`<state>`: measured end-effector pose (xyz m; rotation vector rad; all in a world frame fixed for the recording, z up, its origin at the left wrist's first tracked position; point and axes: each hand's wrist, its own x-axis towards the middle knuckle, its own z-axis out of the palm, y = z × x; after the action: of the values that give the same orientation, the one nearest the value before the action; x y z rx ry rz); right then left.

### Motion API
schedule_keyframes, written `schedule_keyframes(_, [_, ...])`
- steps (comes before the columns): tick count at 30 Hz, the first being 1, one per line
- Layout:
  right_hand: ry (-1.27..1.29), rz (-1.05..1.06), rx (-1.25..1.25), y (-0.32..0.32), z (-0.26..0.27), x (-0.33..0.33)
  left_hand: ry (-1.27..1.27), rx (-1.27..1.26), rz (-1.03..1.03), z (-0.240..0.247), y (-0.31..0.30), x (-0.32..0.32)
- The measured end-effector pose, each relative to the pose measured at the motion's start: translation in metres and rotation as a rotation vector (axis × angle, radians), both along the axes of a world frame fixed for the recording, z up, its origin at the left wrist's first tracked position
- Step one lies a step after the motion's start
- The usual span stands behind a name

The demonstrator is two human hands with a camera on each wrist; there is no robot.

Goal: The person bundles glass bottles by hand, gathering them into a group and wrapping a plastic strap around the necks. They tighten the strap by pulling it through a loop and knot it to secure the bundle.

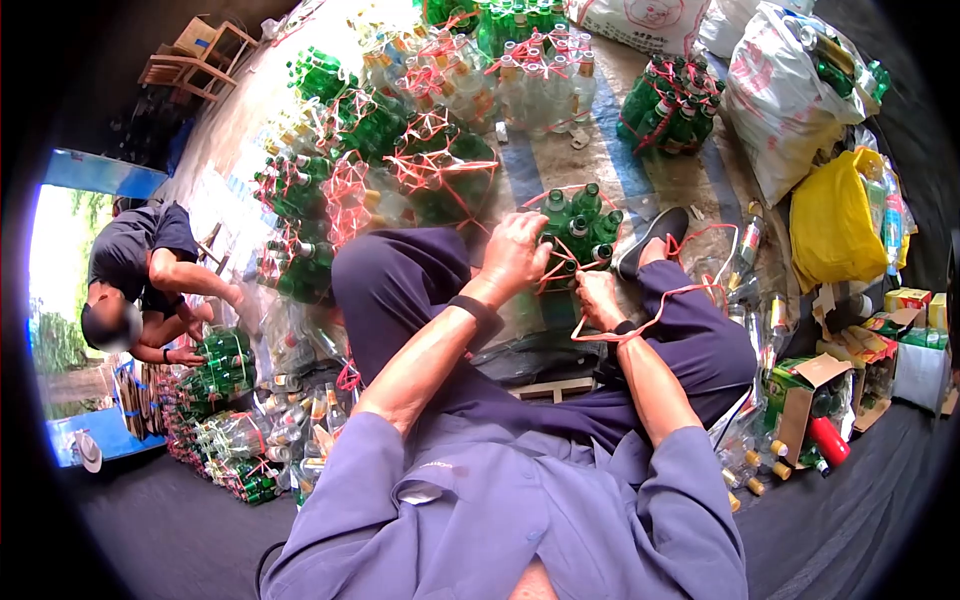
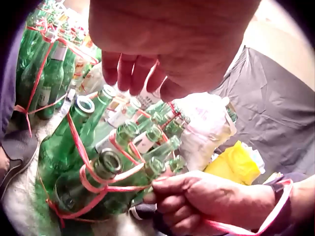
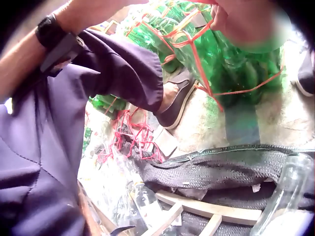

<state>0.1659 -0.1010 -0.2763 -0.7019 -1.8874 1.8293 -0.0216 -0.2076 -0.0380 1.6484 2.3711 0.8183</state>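
Note:
Green glass bottles (image 1: 578, 228) stand bundled between the legs, pink strap (image 2: 120, 189) looped round their necks. My left hand (image 1: 515, 250) is at the bundle's left edge, fingers bent down by the bottle tops; in the left wrist view this hand (image 2: 167, 39) looms above the necks, a thin pink strand between thumb and fingers. My right hand (image 1: 600, 298) is at the near side; the left wrist view shows this hand (image 2: 211, 199) pinching the strap beside a bottle mouth, its tail trailing over the wrist. In the right wrist view my right hand (image 3: 251, 22) partly covers the bundle.
Tied bottle bundles (image 1: 440, 170) stand ahead and to the left; another bundle (image 1: 672, 105) is ahead to the right. White sacks (image 1: 790, 100), a yellow bag (image 1: 840, 225) and boxes (image 1: 805, 400) lie at right. At far left a person (image 1: 150, 260) bends over green bottles.

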Motion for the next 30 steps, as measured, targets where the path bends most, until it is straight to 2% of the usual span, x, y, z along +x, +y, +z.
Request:
schedule_keyframes(2, [0.123,0.001,0.092,-0.001,-0.003,-0.003,0.067,0.041,-0.043,-0.004,0.003,0.012])
schedule_keyframes(3, [-0.158,-0.056,-0.224,-0.006,0.042,-0.004,0.087,-0.023,-0.077,-0.007,0.003,0.019])
schedule_keyframes(4, [-0.161,-0.058,-0.228,-0.006,0.044,-0.003,0.107,-0.087,-0.111,-0.010,0.003,0.025])
schedule_keyframes(5, [-0.143,-0.047,-0.113,-0.006,0.046,-0.003,0.105,-0.210,-0.116,-0.010,0.004,0.030])
schedule_keyframes(6, [-0.124,-0.038,0.001,-0.006,0.047,-0.003,0.077,-0.218,-0.104,-0.018,0.003,0.034])
schedule_keyframes(7, [-0.125,-0.042,-0.003,-0.008,0.064,-0.004,0.025,-0.218,-0.076,-0.034,0.002,0.035])
schedule_keyframes(9, [-0.306,-0.081,-0.194,-0.013,0.112,-0.007,-0.030,-0.224,-0.053,-0.046,0.004,0.038])
schedule_keyframes(12, [-0.191,-0.088,-0.191,-0.012,0.076,-0.001,-0.053,-0.263,0.000,-0.047,0.010,0.042])
schedule_keyframes(13, [-0.377,-0.187,-0.499,-0.011,0.135,-0.007,-0.064,-0.277,-0.006,-0.050,0.010,0.041])
schedule_keyframes(14, [-0.379,-0.189,-0.503,-0.010,0.122,-0.003,-0.075,-0.291,-0.010,-0.054,0.011,0.041])
schedule_keyframes(16, [-0.271,-0.125,-0.229,-0.007,0.112,0.001,-0.060,-0.257,-0.007,-0.057,0.012,0.042])
schedule_keyframes(20, [-0.395,-0.133,-0.369,0.001,0.120,0.002,-0.010,-0.246,-0.036,-0.055,0.012,0.042])
schedule_keyframes(21, [-0.374,-0.121,-0.288,0.002,0.101,0.003,0.012,-0.231,-0.045,-0.055,0.012,0.042])
schedule_keyframes(22, [-0.376,-0.121,-0.291,0.002,0.110,0.000,0.010,-0.234,-0.045,-0.056,0.012,0.043])
schedule_keyframes(24, [-0.492,-0.260,-0.547,0.003,0.138,-0.004,0.062,-0.192,-0.028,-0.060,0.013,0.045])
schedule_keyframes(26, [-0.472,-0.268,-0.536,0.003,0.148,-0.001,0.082,-0.175,-0.025,-0.060,0.013,0.045])
schedule_keyframes(28, [-0.435,-0.198,-0.312,0.006,0.156,0.007,0.103,-0.162,-0.020,-0.060,0.012,0.044])
schedule_keyframes(29, [-0.329,-0.090,0.026,0.010,0.142,0.012,0.084,-0.167,-0.023,-0.060,0.011,0.045])
schedule_keyframes(30, [-0.364,-0.138,-0.133,0.013,0.129,0.018,0.068,-0.164,-0.024,-0.058,0.013,0.043])
